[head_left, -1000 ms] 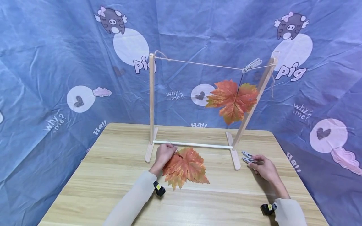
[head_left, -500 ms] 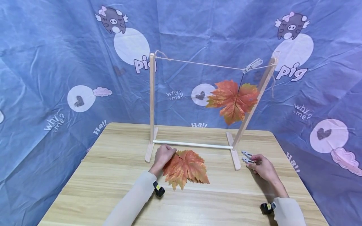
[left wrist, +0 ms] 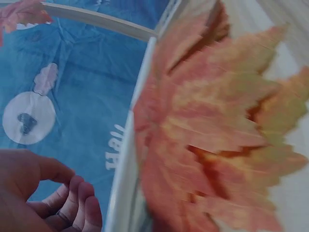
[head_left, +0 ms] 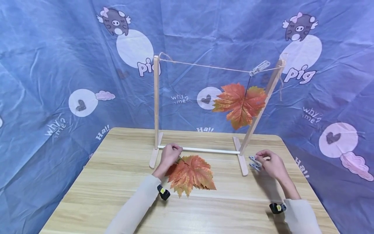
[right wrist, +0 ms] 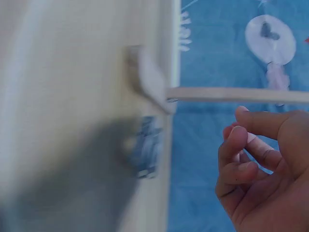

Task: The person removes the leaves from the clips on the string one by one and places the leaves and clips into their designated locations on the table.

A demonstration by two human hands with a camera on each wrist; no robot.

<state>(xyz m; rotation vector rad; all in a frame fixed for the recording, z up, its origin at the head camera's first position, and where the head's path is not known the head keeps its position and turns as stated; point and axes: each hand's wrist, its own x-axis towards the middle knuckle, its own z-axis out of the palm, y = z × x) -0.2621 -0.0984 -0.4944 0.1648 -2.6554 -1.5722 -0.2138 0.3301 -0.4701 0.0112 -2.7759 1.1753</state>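
Observation:
My left hand is curled just above the stem end of a stack of orange-red artificial maple leaves on the table. Thumb and fingertips meet on the left hand in its wrist view; I cannot tell whether they pinch a stem. My right hand hovers by two pale clothespins, its fingers loosely bent. In the right wrist view a blurred clothespin lies on the table, apart from the right hand. Another maple leaf hangs by its stem from a clothespin on the string.
A wooden frame stands behind the leaves, with a left post, a leaning right post and a white crossbar. Twine runs between the post tops. A blue printed curtain backs the wooden table.
Both hands have risen slightly: the left away from the leaf stack, the right from the clothespins. The top leaf's raised upper edge has settled lower.

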